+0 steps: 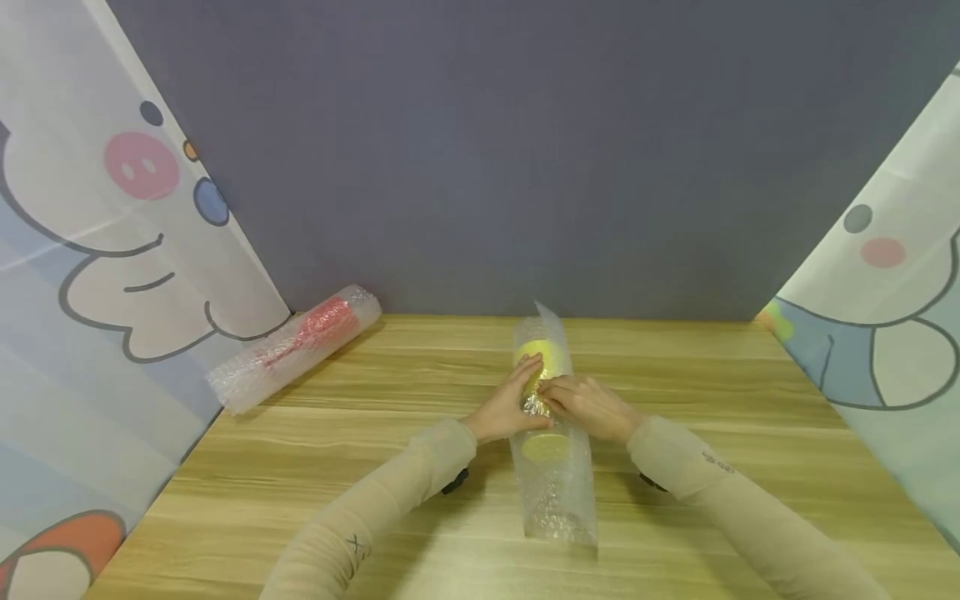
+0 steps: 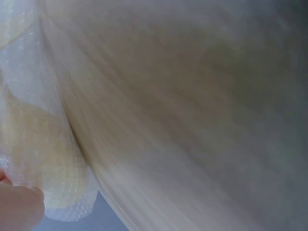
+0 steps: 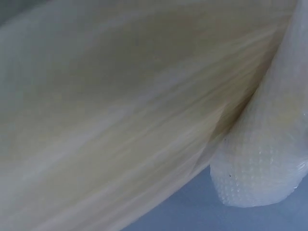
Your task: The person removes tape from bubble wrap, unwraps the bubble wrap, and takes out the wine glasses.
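From above left hand [image 1: 512,411] and right hand [image 1: 591,406], the head view looks forward and down; both wrist views look forward from very near, sharing the roll [image 1: 551,468].

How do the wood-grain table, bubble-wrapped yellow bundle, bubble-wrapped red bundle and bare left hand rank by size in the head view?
Largest to smallest:
wood-grain table
yellow bundle
red bundle
left hand

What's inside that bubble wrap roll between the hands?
Something yellow shows through the bubble wrap roll, beyond and nearer than the hands. The left hand and right hand cover part of the middle, and the cloudy wrap hides exactly what it is.
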Available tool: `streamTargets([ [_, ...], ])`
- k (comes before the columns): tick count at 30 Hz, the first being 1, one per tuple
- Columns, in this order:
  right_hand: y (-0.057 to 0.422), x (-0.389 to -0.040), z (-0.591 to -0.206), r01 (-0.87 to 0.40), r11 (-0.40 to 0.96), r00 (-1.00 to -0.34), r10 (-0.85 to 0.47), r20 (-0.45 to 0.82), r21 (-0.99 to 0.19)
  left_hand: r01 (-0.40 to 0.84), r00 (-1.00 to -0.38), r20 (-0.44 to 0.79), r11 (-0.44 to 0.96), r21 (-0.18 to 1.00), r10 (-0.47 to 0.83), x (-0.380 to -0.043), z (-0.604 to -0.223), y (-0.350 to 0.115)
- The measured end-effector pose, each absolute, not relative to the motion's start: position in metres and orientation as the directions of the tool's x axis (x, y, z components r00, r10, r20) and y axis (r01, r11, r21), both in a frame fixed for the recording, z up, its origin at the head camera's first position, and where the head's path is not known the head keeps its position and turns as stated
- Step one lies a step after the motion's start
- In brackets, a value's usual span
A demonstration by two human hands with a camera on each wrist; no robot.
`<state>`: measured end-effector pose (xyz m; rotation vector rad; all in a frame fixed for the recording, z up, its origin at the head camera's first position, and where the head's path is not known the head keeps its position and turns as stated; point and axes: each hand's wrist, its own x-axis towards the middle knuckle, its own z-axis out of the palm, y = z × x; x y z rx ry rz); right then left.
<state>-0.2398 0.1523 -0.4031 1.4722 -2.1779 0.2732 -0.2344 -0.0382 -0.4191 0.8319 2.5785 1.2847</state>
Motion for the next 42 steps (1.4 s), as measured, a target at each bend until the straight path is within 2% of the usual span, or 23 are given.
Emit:
streamTargets([
  [6,0.152,-0.239,-0.407,-0.913,0.395,-0.382,-0.744,0.548,-0.100,0.392,-0.833,0.093,0.464,0.794,0.546,-0.233,-0.418,-0.038],
  [15,0.154,-0.242,-0.415,-0.906,0.350,-0.419,-0.667,0.616,-0.238,0.388,-0.828,0.093,0.444,0.808,0.553,-0.233,-0.421,-0.038],
  [19,0.155,-0.242,-0.418,-0.884,0.331,-0.467,-0.632,0.618,-0.330,0.385,-0.826,0.093,0.438,0.812,0.555,-0.234,-0.423,-0.038],
  [22,0.155,-0.242,-0.419,-0.854,0.341,-0.519,-0.609,0.599,-0.393,0.383,-0.829,0.094,0.438,0.813,0.551,-0.234,-0.423,-0.038],
  [29,0.155,-0.242,-0.414,-0.813,0.359,-0.577,-0.597,0.556,-0.458,0.403,-0.828,0.113,0.443,0.800,0.550,-0.234,-0.422,-0.038],
  [38,0.157,-0.240,-0.412,-0.649,0.380,-0.724,-0.574,0.382,-0.659,0.411,-0.831,0.115,0.463,0.785,0.544,-0.235,-0.424,-0.037],
  [42,0.155,-0.238,-0.410,-0.652,0.405,-0.725,-0.580,0.370,-0.641,0.403,-0.834,0.114,0.456,0.794,0.539,-0.235,-0.424,-0.036],
])
